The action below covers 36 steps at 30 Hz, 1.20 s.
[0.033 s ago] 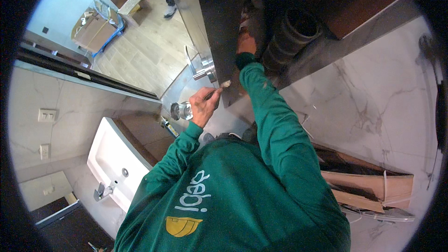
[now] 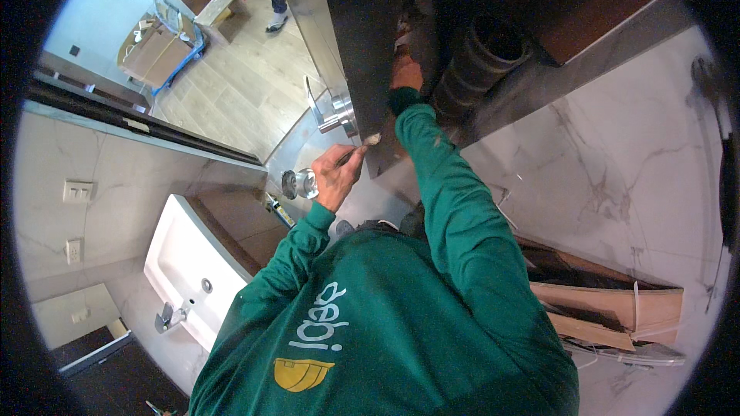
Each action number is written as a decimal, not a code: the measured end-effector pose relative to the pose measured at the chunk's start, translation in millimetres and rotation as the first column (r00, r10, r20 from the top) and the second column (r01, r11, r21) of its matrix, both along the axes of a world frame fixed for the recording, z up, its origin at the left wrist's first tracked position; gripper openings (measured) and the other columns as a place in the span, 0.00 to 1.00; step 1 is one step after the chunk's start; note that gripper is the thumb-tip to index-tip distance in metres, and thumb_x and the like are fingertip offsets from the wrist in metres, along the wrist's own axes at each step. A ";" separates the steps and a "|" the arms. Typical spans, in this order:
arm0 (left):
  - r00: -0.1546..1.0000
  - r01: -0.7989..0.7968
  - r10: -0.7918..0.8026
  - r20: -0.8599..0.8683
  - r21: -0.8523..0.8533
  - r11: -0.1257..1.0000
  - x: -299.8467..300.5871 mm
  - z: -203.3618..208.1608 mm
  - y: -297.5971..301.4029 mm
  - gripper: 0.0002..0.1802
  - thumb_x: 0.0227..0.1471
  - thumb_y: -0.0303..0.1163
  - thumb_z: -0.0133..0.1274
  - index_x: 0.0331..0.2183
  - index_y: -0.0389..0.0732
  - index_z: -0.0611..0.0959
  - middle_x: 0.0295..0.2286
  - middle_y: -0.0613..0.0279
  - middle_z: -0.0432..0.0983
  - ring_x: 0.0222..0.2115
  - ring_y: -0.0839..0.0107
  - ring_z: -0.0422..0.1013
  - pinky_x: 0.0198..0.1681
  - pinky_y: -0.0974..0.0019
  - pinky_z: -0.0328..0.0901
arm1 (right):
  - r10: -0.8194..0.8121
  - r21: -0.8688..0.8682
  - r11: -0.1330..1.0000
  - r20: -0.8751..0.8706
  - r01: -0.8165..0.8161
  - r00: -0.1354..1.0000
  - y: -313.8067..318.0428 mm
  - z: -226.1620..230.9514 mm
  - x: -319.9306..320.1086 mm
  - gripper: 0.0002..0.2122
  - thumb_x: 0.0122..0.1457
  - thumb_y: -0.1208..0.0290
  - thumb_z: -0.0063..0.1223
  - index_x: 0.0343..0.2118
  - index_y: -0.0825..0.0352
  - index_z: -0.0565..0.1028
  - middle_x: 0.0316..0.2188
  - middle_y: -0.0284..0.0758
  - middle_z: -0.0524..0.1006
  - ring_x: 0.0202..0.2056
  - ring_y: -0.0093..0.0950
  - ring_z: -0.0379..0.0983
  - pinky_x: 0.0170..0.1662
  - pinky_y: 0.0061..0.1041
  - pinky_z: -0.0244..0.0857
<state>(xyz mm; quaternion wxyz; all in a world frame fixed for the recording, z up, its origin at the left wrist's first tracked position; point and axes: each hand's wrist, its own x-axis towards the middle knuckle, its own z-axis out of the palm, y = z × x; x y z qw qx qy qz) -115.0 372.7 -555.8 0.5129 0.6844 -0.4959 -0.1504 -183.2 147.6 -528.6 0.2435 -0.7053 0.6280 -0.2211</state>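
My left hand (image 2: 337, 175) is closed round a small brush (image 2: 373, 139), its pale tip against the lower part of a dark panel (image 2: 374, 69). Beside that hand, an open round metal tin (image 2: 307, 183) stands on the floor with a dark disc (image 2: 289, 184), perhaps its lid, next to it. My right arm stretches forward past the panel into a shadowed space. There my right hand (image 2: 408, 73) is bent round something pale and reddish that the shade hides. A ribbed dark cylinder (image 2: 482, 62) stands just right of my right wrist.
A metal lever handle (image 2: 336, 113) juts out left of the panel. At left is a white washbasin (image 2: 200, 270) with a tap; a tube (image 2: 279, 209) lies near it. Broken cardboard (image 2: 609, 308) lies at right. Beyond the doorway are a cardboard box (image 2: 158, 54) and another person's leg (image 2: 276, 0).
The other person's foot beyond the doorway has shifted slightly. My hands and the brush stay where they were.
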 end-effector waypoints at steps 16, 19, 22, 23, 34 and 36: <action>0.955 -0.056 0.094 -0.283 0.140 0.989 -6.8 -11.4 0.3 0.15 0.50 0.36 0.64 0.32 0.32 0.85 0.27 0.54 0.82 0.26 0.71 0.76 0.32 0.68 0.70 | -0.004 -0.020 1.000 0.031 0.005 1.000 6.2 14.0 -1.3 0.19 0.58 0.54 0.50 0.40 0.67 0.76 0.37 0.50 0.79 0.39 0.50 0.78 0.43 0.45 0.72; 0.971 -0.063 0.130 -0.199 0.311 0.948 -8.4 -17.9 10.6 0.16 0.50 0.37 0.63 0.34 0.32 0.85 0.28 0.55 0.83 0.28 0.71 0.77 0.34 0.69 0.70 | -0.023 0.012 1.000 0.025 0.023 0.999 1.9 16.3 -0.1 0.30 0.44 0.50 0.64 0.45 0.68 0.75 0.40 0.50 0.80 0.41 0.48 0.78 0.45 0.45 0.74; 0.952 -0.003 0.060 -0.301 0.184 0.983 -10.2 -18.0 16.6 0.17 0.51 0.38 0.62 0.35 0.32 0.85 0.28 0.54 0.83 0.29 0.70 0.78 0.35 0.68 0.71 | -0.045 -0.015 0.999 0.059 0.046 0.997 2.0 15.0 0.1 0.30 0.43 0.51 0.65 0.46 0.68 0.74 0.39 0.50 0.80 0.40 0.48 0.78 0.45 0.44 0.74; 0.965 0.010 0.026 -0.259 0.135 0.991 -9.6 -16.2 15.9 0.17 0.51 0.38 0.62 0.35 0.32 0.85 0.28 0.54 0.83 0.29 0.70 0.77 0.35 0.67 0.71 | -0.079 -0.004 0.997 0.106 0.079 0.991 2.5 14.7 0.0 0.30 0.43 0.52 0.65 0.46 0.68 0.74 0.39 0.49 0.80 0.40 0.48 0.78 0.44 0.44 0.74; 1.000 0.012 -0.012 0.013 -0.040 0.999 0.6 -11.2 -9.1 0.13 0.50 0.37 0.63 0.30 0.35 0.85 0.24 0.55 0.78 0.24 0.63 0.75 0.30 0.66 0.69 | 0.025 0.013 1.000 -0.014 -0.025 1.000 10.3 31.1 -5.9 0.23 0.64 0.52 0.45 0.37 0.73 0.76 0.38 0.52 0.79 0.43 0.53 0.76 0.45 0.46 0.70; 0.998 0.011 -0.005 0.065 -0.086 0.996 2.3 -12.9 -9.2 0.12 0.49 0.36 0.64 0.28 0.36 0.85 0.23 0.55 0.77 0.23 0.63 0.74 0.29 0.65 0.68 | 0.090 0.023 0.996 -0.024 -0.089 0.996 11.3 32.2 -8.9 0.22 0.64 0.54 0.43 0.38 0.73 0.76 0.38 0.52 0.79 0.43 0.53 0.76 0.44 0.47 0.70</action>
